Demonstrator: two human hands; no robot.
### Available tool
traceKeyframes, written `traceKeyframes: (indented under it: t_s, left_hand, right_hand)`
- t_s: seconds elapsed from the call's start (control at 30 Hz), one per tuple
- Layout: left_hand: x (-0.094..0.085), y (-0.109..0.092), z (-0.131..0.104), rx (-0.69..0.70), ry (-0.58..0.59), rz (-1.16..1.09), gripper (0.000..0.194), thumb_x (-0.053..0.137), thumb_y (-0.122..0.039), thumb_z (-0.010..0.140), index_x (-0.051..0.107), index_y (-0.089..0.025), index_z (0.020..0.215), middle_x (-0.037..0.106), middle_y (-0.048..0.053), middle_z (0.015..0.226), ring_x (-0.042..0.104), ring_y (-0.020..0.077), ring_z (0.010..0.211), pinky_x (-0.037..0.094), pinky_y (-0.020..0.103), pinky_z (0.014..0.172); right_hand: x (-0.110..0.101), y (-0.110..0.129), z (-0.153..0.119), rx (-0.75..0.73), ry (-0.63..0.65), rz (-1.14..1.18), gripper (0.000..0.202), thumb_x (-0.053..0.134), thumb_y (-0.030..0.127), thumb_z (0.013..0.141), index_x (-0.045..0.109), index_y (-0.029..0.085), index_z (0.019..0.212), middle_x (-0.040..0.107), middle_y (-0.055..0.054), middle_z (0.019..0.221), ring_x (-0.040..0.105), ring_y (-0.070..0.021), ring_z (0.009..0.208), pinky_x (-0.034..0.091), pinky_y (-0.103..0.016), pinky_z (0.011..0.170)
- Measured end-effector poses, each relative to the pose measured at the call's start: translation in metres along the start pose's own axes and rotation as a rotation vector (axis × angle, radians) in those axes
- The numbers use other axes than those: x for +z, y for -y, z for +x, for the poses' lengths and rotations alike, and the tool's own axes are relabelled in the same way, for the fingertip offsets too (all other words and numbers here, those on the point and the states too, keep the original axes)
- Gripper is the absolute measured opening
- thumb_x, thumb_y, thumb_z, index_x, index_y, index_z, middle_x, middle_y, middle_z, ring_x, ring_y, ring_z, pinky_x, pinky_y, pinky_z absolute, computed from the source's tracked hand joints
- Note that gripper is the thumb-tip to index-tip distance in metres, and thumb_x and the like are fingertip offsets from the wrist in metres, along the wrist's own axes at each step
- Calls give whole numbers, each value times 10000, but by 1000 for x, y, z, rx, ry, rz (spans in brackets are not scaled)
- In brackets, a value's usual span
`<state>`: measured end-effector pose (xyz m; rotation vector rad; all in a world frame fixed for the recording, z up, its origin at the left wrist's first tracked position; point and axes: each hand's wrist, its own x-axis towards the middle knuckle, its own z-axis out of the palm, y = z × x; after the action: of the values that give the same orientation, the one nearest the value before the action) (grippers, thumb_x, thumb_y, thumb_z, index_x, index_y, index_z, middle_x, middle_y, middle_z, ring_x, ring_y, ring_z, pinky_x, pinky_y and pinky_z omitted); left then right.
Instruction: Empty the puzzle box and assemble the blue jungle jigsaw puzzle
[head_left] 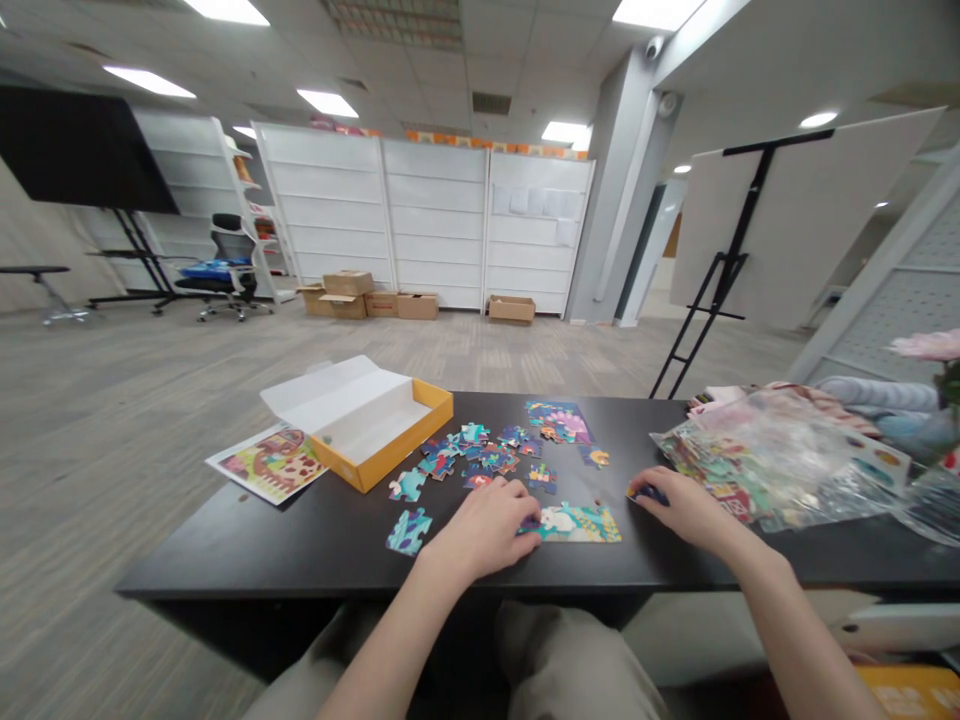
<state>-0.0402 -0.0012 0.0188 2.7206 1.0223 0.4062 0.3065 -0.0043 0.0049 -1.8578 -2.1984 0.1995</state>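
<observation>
My left hand (486, 528) is curled over the left end of a joined puzzle strip (579, 523). Its thumb and fingers close around a purple puzzle piece there, mostly hidden by the hand. To the right of the strip, my right hand (684, 508) pinches a dark blue puzzle piece (651, 493) just over the table. Several loose puzzle pieces (491, 457) lie in a heap beyond my left hand. A small joined puzzle section (561, 421) lies at the far edge, with a single piece (596, 456) near it. Another blue-green piece (409, 531) rests left of my left forearm.
An open yellow box (405, 438) with a white flap stands on the black table (300, 550), beside a picture sheet (274, 462). Clear plastic bags with printed cards (780, 460) and folded cloth crowd the right side. An easel board (795, 220) stands behind.
</observation>
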Motion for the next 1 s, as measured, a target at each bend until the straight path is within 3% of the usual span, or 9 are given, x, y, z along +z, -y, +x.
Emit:
traceKeyframes:
  t_s: [0.13, 0.23, 0.37, 0.5, 0.67, 0.8, 0.9, 1.0]
  left_hand:
    - [0, -1, 3, 17, 1, -12, 219, 669, -366, 882, 710, -244, 1059, 668, 58, 1079, 613, 248, 1022, 499, 355, 891]
    - [-1, -2, 5, 27, 8, -26, 233, 668, -369, 883, 706, -232, 1068, 677, 59, 1081, 618, 243, 1014, 499, 350, 888]
    - [0, -2, 7, 27, -9, -39, 260, 678, -377, 876, 692, -221, 1083, 683, 63, 1086, 623, 246, 1026, 499, 351, 896]
    - [0, 0, 8, 47, -9, -63, 260, 699, -365, 860, 690, -226, 1079, 686, 56, 1099, 627, 246, 1051, 493, 358, 924]
    - [0, 1, 11, 46, -13, -94, 258, 707, -381, 850, 697, -232, 1060, 695, 52, 1090, 636, 246, 1043, 498, 351, 911]
    - [3, -1, 14, 52, -15, -92, 246, 717, -378, 842, 708, -231, 1039, 701, 50, 1067, 642, 244, 1028, 505, 340, 891]
    - [2, 1, 12, 54, -31, -103, 227, 704, -383, 860, 705, -222, 1019, 700, 49, 1059, 646, 232, 1022, 508, 327, 893]
    - [-8, 13, 3, 40, -112, -129, 142, 620, -307, 931, 694, -221, 1016, 705, 39, 1051, 643, 205, 1047, 492, 309, 938]
  right_hand:
    - [3, 5, 12, -40, -84, -21, 232, 497, 262, 878, 718, 194, 902, 699, -117, 1071, 658, -256, 983, 493, -368, 929]
    - [12, 18, 28, -99, -125, 12, 285, 488, 270, 908, 714, 193, 1064, 679, -118, 1196, 628, -258, 1097, 465, -380, 1009]
    - [23, 26, 41, -126, -77, -12, 368, 499, 267, 924, 667, 183, 1240, 634, -128, 1332, 586, -278, 1205, 425, -418, 1073]
    - [16, 21, 37, -103, -17, -87, 325, 510, 299, 936, 702, 181, 1170, 683, -129, 1219, 621, -270, 1131, 447, -382, 1027]
    - [0, 17, 31, 67, 6, -227, 247, 575, 324, 901, 730, 192, 1039, 699, -131, 1090, 656, -265, 1013, 487, -320, 864]
    - [1, 10, 32, 141, 7, -299, 247, 523, 334, 931, 718, 202, 1006, 697, -120, 1075, 670, -253, 963, 479, -293, 742]
    - [7, 4, 34, 188, -31, -323, 252, 506, 329, 934, 712, 195, 992, 694, -130, 1054, 671, -265, 954, 475, -306, 722]
    - [15, 8, 37, 141, -163, -247, 272, 472, 312, 940, 697, 178, 1013, 684, -147, 1083, 657, -285, 987, 487, -349, 783]
